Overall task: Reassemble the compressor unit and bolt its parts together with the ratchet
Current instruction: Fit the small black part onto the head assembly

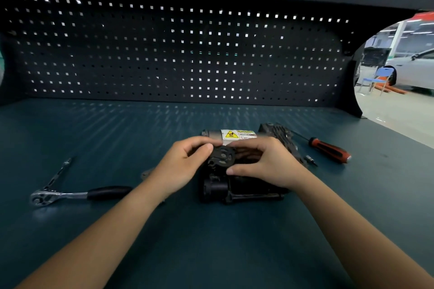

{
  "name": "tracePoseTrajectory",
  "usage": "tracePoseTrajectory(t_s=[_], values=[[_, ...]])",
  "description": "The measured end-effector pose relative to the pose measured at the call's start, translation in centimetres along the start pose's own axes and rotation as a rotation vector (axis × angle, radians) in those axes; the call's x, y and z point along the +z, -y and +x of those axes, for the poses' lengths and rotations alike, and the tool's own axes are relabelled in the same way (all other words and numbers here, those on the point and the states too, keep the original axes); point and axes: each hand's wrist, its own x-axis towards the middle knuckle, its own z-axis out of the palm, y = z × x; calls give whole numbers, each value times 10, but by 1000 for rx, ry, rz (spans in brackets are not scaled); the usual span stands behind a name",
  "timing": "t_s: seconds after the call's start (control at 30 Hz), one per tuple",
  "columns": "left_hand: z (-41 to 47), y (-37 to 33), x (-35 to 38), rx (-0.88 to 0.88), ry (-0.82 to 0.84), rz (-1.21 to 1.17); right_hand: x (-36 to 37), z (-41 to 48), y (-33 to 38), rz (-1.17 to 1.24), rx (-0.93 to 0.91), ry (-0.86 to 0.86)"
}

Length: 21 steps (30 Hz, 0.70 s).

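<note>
On the green table the compressor unit lies directly under both hands. The ratchet rests well to their left, untouched. The left hand and right hand curl their fingers from either side around a black round part, holding it on top of the unit. A red-handled screwdriver lies just right of the unit, and a pegboard stands behind.
</note>
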Motion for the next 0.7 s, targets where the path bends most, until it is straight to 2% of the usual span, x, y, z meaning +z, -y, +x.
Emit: tracePoseTrajectory(t_s=[0.17,0.37,0.7], values=[[-4,-1,4,9,-49,-21,-7,-1,1,247,115,65],[-6,-3,-15,-98,164,-48,-2,3,-1,275,162,-5],[-3,3,-20,-90,221,-55,1,9,2,408,249,-36]])
